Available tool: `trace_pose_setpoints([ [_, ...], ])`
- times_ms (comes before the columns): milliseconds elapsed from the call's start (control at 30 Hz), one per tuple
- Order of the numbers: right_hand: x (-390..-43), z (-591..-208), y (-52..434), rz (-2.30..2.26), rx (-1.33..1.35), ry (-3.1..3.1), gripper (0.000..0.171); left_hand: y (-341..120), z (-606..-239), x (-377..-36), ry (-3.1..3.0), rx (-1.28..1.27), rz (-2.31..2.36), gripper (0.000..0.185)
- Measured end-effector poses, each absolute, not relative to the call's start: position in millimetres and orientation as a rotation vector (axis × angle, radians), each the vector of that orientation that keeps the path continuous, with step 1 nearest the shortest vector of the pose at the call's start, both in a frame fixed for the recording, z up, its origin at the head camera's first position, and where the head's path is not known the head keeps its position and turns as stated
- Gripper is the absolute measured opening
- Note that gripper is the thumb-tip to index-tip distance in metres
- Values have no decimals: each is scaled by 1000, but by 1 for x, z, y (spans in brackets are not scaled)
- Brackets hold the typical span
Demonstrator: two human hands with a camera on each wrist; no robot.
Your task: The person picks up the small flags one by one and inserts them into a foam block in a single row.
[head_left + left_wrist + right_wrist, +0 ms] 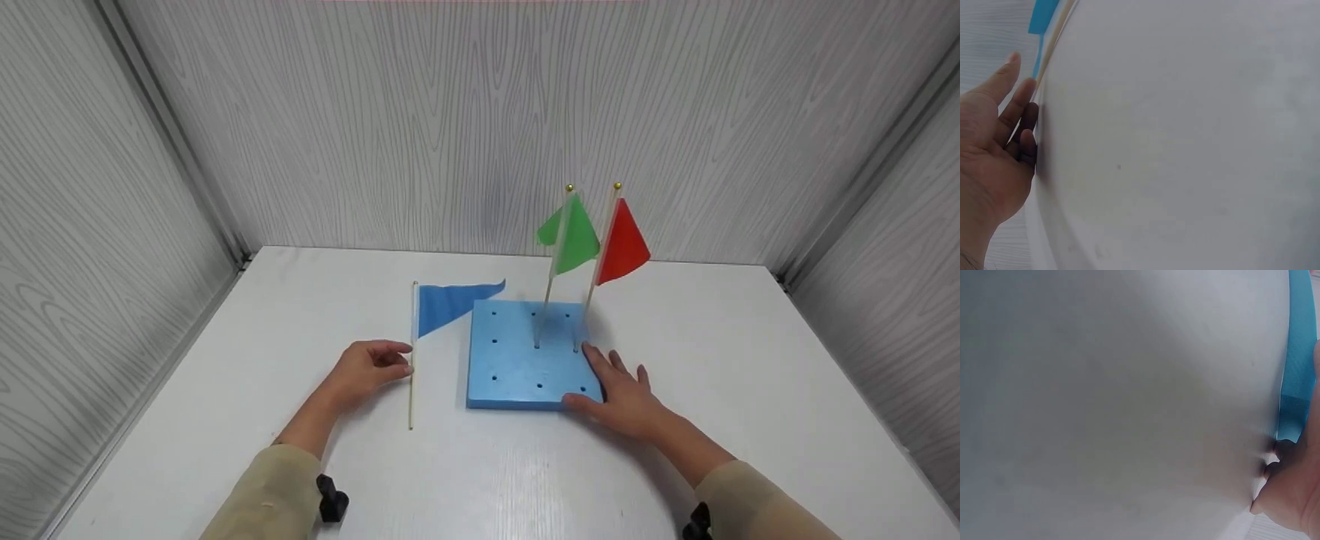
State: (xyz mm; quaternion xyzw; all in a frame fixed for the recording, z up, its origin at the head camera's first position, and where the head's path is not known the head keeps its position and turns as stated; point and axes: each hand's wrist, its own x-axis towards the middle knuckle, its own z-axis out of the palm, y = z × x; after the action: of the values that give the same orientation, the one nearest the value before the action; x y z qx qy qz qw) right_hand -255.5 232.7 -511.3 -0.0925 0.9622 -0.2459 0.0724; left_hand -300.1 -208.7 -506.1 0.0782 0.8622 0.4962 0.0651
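Observation:
A square blue foam board (517, 367) with several holes lies on the white table (300, 315). A green flag (573, 234) and a red flag (624, 244) stand upright in its far holes. A blue flag (448, 302) lies flat to the left of the board, its thin stick (412, 382) pointing toward me. My left hand (369, 366) rests on the table with relaxed fingers, fingertips (1026, 87) against the stick (1053, 39). My right hand (622, 391) lies flat with straight fingers on the board's near right corner; the board's edge (1296, 354) shows beside that hand (1293, 492).
Grey wood-grain walls (465, 127) close the table in at the back and on both sides. White tabletop lies left of the blue flag and right of the board.

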Motion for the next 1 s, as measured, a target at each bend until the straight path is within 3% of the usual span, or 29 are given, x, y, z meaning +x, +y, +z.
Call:
trace_pose_setpoints([
  [1000,-252,-510,236,-716,-243,2873,114,-184,-509,-298,2751,225,1244,21],
])
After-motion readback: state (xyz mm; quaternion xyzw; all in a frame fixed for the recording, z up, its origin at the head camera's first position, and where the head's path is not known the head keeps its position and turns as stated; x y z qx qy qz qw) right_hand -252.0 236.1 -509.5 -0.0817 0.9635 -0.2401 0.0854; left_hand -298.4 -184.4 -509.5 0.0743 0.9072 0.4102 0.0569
